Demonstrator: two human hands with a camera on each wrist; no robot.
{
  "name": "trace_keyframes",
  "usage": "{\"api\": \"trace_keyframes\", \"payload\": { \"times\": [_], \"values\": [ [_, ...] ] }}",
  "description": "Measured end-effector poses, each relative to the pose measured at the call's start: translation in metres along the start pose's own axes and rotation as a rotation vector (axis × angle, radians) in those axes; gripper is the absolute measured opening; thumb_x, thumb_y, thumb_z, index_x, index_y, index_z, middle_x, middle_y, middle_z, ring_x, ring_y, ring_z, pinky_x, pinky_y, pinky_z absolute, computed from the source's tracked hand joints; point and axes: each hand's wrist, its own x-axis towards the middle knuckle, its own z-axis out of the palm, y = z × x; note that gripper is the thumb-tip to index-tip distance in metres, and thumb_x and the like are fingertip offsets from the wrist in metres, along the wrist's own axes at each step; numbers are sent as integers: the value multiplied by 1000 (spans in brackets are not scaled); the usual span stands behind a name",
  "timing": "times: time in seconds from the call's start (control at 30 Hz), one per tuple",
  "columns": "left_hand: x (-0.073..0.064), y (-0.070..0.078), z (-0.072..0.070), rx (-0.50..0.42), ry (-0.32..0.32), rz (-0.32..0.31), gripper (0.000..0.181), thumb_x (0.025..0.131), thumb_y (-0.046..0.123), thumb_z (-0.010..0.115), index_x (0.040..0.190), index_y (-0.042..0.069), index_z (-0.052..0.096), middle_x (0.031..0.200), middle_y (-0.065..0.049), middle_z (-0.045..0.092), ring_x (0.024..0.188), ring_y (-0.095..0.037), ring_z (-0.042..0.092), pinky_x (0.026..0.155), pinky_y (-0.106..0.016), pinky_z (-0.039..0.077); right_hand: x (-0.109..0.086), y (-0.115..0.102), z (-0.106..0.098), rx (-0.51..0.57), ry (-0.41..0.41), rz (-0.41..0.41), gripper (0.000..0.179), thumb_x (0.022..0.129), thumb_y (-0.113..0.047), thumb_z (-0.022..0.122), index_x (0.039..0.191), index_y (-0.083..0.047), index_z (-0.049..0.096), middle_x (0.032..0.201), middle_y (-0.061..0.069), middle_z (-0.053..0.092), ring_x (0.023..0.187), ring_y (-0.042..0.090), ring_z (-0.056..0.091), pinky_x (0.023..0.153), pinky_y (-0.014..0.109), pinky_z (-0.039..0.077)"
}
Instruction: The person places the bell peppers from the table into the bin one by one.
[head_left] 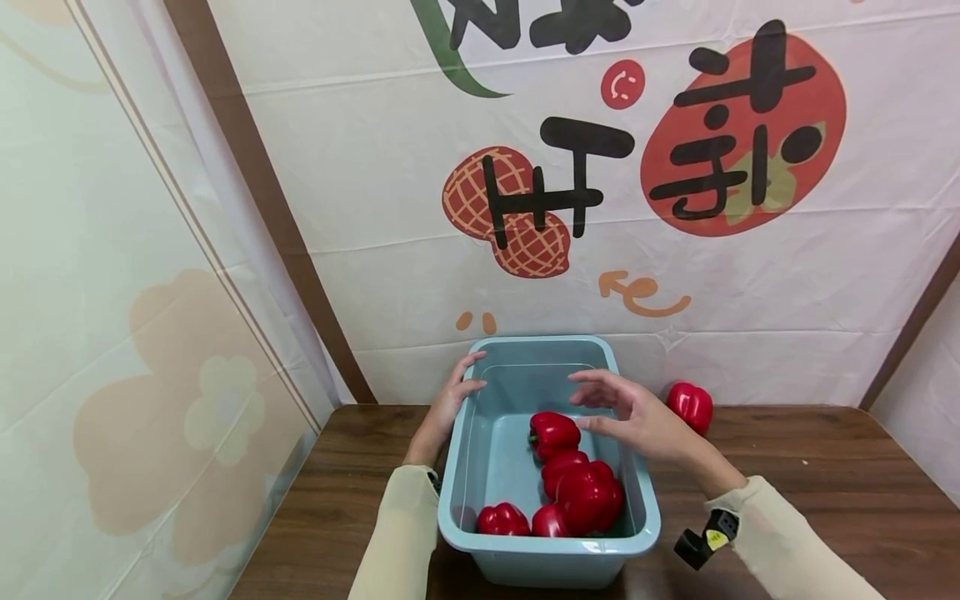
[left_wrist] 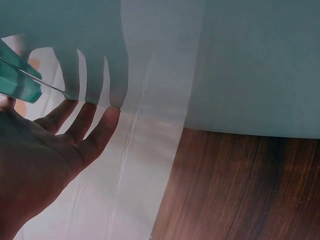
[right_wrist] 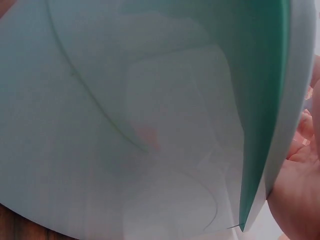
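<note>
A light blue plastic basin [head_left: 491, 467] stands on the table with several red bell peppers in it. One bell pepper [head_left: 555, 435] lies apart from the basin's near end, its green stem to the left; a large bell pepper [head_left: 590, 497] is nearer. My left hand [head_left: 447, 407] rests at the basin's left rim; in the left wrist view its extended fingers [left_wrist: 97, 132] touch the outer wall. Above the right rim is my right hand [head_left: 633, 417], fingers loosely bent, with nothing visible in its grasp. In the right wrist view the basin wall hides part of it.
Another red bell pepper [head_left: 690, 406] lies on the wooden table [head_left: 810, 483] behind my right hand, close to the back. A printed white cloth [head_left: 405, 250] hangs behind the basin, and another drape [head_left: 187, 350] hangs along the left side.
</note>
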Motion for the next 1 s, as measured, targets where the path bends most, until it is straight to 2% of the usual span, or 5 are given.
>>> {"api": "trace_keyframes", "payload": {
  "times": [0.4,0.53,0.7,0.87,1.0],
  "values": [
    [-1,0,0,-8,-5,8,51,100,14,44,151,18,36,163,-7,16,140,-34,26,112,-58,27,-4,3,-4,74,50,-41,54,94,-7,62,145,-9,42,122,19,62,112,18,63,90,30,54],
    [-1,1,0,-4,-9,5,51,101,14,43,151,19,35,162,-8,16,138,-35,28,110,-61,29,-6,5,-8,71,116,-44,52,95,-7,61,143,-8,43,122,22,61,111,20,64,90,30,54],
    [-2,2,0,-2,-8,2,52,100,14,43,151,19,35,162,-9,16,137,-36,29,110,-62,30,-9,8,-17,87,228,-57,45,96,-6,59,140,-5,47,118,20,63,107,20,65,89,26,53],
    [-2,2,0,-4,-10,4,52,100,14,43,151,18,35,162,-9,16,137,-36,28,110,-61,29,-12,12,-28,105,301,-78,40,98,-4,56,137,-2,49,115,15,65,106,24,64,90,24,52],
    [-1,1,0,-1,-5,-4,51,100,16,44,151,19,36,162,-8,17,138,-36,28,110,-60,29,-16,18,-35,84,353,-42,40,99,-8,57,138,-3,49,115,7,66,109,21,61,91,20,48]
  ]
}}
